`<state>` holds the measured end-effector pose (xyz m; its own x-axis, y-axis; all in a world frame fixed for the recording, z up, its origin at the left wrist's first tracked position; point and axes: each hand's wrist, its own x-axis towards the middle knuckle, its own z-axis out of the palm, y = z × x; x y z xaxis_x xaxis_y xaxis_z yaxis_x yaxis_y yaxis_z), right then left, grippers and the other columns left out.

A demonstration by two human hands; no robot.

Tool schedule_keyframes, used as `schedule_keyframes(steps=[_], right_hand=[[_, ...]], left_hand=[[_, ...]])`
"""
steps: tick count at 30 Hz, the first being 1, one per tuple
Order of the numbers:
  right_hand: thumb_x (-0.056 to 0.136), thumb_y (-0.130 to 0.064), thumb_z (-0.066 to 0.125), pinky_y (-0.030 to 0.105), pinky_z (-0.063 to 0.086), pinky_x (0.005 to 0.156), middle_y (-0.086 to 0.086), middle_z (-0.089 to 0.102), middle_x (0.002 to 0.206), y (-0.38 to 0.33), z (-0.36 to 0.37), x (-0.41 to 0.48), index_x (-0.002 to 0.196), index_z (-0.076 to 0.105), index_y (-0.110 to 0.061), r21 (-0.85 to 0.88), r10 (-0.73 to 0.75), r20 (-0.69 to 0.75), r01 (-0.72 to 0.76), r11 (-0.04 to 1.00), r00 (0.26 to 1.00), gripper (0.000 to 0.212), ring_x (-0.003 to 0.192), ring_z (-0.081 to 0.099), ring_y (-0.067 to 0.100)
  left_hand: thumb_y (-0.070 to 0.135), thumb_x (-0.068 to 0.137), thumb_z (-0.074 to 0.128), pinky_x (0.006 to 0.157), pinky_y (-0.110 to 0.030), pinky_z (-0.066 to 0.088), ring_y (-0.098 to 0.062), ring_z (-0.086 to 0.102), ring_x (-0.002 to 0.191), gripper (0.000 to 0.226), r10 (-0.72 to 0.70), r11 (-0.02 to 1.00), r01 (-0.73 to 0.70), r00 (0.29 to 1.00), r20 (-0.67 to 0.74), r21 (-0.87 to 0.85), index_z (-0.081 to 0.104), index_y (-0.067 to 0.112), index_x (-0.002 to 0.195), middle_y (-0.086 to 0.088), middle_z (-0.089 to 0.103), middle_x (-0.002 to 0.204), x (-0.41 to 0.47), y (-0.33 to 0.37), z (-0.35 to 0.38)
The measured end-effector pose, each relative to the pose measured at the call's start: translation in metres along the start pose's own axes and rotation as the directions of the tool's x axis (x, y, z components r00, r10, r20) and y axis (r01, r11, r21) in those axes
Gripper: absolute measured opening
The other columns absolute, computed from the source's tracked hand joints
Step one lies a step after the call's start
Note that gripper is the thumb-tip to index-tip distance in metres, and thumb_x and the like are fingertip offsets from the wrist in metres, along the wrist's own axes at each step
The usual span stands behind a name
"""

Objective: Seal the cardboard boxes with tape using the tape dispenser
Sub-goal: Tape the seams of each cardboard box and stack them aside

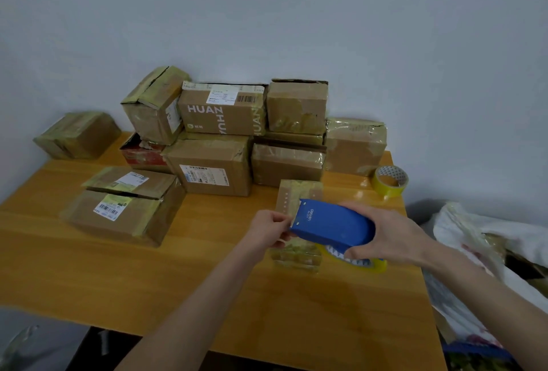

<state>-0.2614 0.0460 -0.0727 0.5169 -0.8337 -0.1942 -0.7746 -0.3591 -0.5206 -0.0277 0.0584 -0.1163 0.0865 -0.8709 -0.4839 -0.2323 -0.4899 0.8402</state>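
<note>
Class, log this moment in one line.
right hand: grips tape dispenser | left hand: at dispenser's front edge, grasp unclear | small box: on table, beneath dispenser

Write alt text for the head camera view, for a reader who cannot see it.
A person's right hand grips a blue tape dispenser over a small taped box on a wooden table, while the left hand pinches the dispenser's front edge. Behind, more taped cardboard boxes are stacked, with a tape roll to the right.
</note>
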Motion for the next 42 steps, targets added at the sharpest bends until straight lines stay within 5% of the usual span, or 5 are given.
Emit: schedule_keyframes(steps=[11,33,37,40,42], right_hand=[[0.073,-0.045,0.076,0.026,0.051,0.081,-0.027,0.053,0.102,0.044,0.003,-0.028,0.119,0.021,-0.062,-0.114,0.145,0.185,-0.125,0.986,0.972,0.074,0.088,0.057,0.0],[0.072,-0.045,0.075,0.036,0.053,0.084,-0.011,0.059,0.115,0.066,0.041,-0.013,0.145,0.027,-0.045,-0.149,0.319,0.211,-0.292,0.945,0.924,0.087,0.102,0.058,0.014],[0.072,-0.043,0.077,0.035,0.051,0.087,-0.009,0.057,0.117,0.067,0.045,-0.01,0.146,0.027,-0.042,-0.129,0.335,0.222,-0.313,0.941,0.916,0.089,0.105,0.056,0.014],[0.073,-0.044,0.077,0.028,0.049,0.078,-0.01,0.056,0.118,0.07,0.048,-0.012,0.147,0.026,-0.04,-0.119,0.341,0.219,-0.322,0.939,0.914,0.089,0.102,0.056,0.014],[0.075,-0.044,0.076,0.02,0.042,0.066,-0.011,0.054,0.116,0.07,0.051,-0.014,0.148,0.024,-0.04,-0.112,0.339,0.221,-0.321,0.94,0.915,0.09,0.099,0.054,0.012]], left_hand=[[0.022,0.095,0.061,0.045,-0.017,0.043,-0.011,0.047,0.058,0.02,-0.039,0.999,0.044,0.986,-0.163,0.027,0.072,0.009,0.085,0.0,0.065,0.067,-0.002,-0.065,-0.06],[0.023,0.095,0.059,0.045,-0.025,0.04,-0.011,0.043,0.041,0.025,-0.091,0.989,0.112,0.974,-0.208,0.094,0.073,0.007,0.081,0.006,0.063,0.053,0.024,-0.094,-0.025],[0.027,0.094,0.062,0.05,-0.034,0.047,-0.016,0.048,0.043,0.028,-0.068,0.985,0.098,0.977,-0.202,0.144,0.072,0.012,0.072,-0.005,0.072,0.071,0.027,-0.096,-0.024],[0.036,0.094,0.06,0.05,-0.039,0.054,-0.018,0.054,0.045,0.035,-0.048,0.953,0.092,0.986,-0.158,0.29,0.069,0.005,0.11,-0.006,0.074,0.08,0.029,-0.09,-0.027],[0.039,0.093,0.059,0.052,-0.032,0.054,-0.02,0.063,0.055,0.062,-0.071,0.898,0.145,0.979,-0.189,0.415,0.04,0.007,0.143,-0.006,0.073,0.092,0.031,-0.087,-0.029]])
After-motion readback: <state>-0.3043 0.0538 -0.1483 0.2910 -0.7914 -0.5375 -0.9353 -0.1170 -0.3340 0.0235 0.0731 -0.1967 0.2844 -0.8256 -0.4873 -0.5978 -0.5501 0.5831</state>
